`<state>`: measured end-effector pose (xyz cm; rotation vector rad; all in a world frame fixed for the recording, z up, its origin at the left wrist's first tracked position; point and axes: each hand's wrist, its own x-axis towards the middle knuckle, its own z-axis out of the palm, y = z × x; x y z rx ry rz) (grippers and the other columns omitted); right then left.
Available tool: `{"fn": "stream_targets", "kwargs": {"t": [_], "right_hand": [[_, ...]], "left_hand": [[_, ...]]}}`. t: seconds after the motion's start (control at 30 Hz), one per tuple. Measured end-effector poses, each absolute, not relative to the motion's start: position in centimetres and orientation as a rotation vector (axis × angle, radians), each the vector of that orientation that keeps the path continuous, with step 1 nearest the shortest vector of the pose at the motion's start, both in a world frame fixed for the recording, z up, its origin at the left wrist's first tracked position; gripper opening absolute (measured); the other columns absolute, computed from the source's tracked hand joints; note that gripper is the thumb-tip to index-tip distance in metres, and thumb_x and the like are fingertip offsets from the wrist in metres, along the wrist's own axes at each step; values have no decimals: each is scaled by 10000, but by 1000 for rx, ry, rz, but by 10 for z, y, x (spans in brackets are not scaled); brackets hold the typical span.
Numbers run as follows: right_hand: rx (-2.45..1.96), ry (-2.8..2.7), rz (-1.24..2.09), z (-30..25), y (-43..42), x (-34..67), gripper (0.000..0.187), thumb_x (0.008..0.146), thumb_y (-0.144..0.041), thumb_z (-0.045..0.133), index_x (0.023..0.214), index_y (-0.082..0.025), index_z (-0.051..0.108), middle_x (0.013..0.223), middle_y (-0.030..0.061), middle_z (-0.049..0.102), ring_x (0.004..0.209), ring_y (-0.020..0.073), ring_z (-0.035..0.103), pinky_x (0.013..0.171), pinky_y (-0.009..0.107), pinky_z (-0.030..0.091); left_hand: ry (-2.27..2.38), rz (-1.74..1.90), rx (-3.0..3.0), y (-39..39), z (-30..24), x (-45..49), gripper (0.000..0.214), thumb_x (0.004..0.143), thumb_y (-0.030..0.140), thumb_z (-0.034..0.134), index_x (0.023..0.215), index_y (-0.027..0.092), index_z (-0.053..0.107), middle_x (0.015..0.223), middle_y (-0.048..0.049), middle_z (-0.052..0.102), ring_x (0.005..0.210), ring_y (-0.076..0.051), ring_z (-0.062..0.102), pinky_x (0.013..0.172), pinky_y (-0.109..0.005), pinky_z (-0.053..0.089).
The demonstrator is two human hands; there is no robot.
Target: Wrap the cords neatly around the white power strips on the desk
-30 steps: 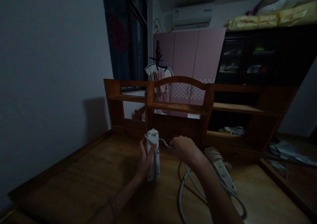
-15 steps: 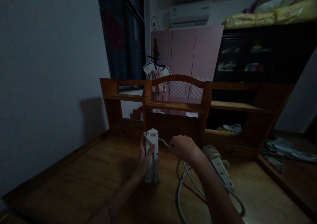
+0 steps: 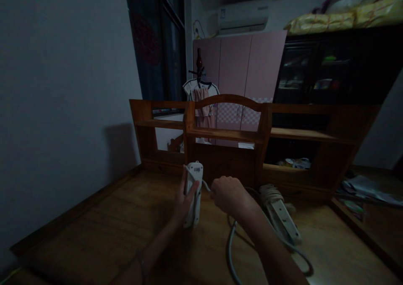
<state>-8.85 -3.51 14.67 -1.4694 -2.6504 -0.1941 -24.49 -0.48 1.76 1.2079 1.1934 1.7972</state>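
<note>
Fingers (image 3: 192,190) of the left hand (image 3: 182,204) grip a white power strip (image 3: 196,175), long axis nearly upright over the worktop (image 3: 126,222); just right of it, the right hand (image 3: 229,193) pinches the cord (image 3: 206,186). The left hand is nearer, touching the strip.

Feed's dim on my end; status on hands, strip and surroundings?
Left hand gripping white power strip. Right hand closed on its cord. Nearby: slack cord, second strip with wound cord.
</note>
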Motion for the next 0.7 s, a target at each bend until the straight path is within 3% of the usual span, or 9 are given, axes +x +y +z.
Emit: {"fn": "stream_targets", "kwargs": {"t": [0.1,0.17,0.3,0.4,0.53,0.7], "right_hand": [[-1462,-2668,-218,153,-49,-84,228,844,-123,476,889,-142,699,854,149,703,836,228,676,713,281,452],[-1457,-2648,-255,159,-54,-77,238,854,-100,458,899,-145,688,850,138,697,828,213,670,710,271,438],[-1392,-2657,-294,169,-57,-64,210,864,-129,473,900,-157,678,829,101,687,792,198,657,660,262,410],[-1284,-2639,-215,174,-56,-56,165,831,-145,526,837,-176,689,806,66,687,754,179,645,626,252,386],[-1133,-2630,118,177,-44,-42,57,743,-237,662,749,-197,702,741,27,679,706,149,616,583,223,365],[-901,-2586,740,170,-11,-25,246,664,-394,747,757,-173,689,689,-12,652,651,124,583,543,191,385]], "left_hand": [[1353,1702,1520,-7,21,-242,683,850,431,569,1447,356,246,1439,-7,437,1316,-217,406,1078,-346,317],[1380,1590,1666,-10,23,-241,670,870,430,535,1454,360,214,1469,2,391,1322,-216,398,1073,-343,322],[1369,1287,1961,-16,23,-238,680,871,445,530,1461,330,214,1350,-43,539,1155,-226,569,939,-317,445],[1285,1121,2218,-21,20,-236,638,851,440,563,1427,311,320,1129,-43,660,934,-202,649,781,-273,492],[1155,1005,2462,-31,18,-232,458,848,373,573,1288,280,488,979,-22,662,804,-160,632,673,-223,469],[1071,950,2661,-41,15,-228,422,858,369,544,1259,263,466,1017,-44,652,835,-177,637,688,-263,504]]}}
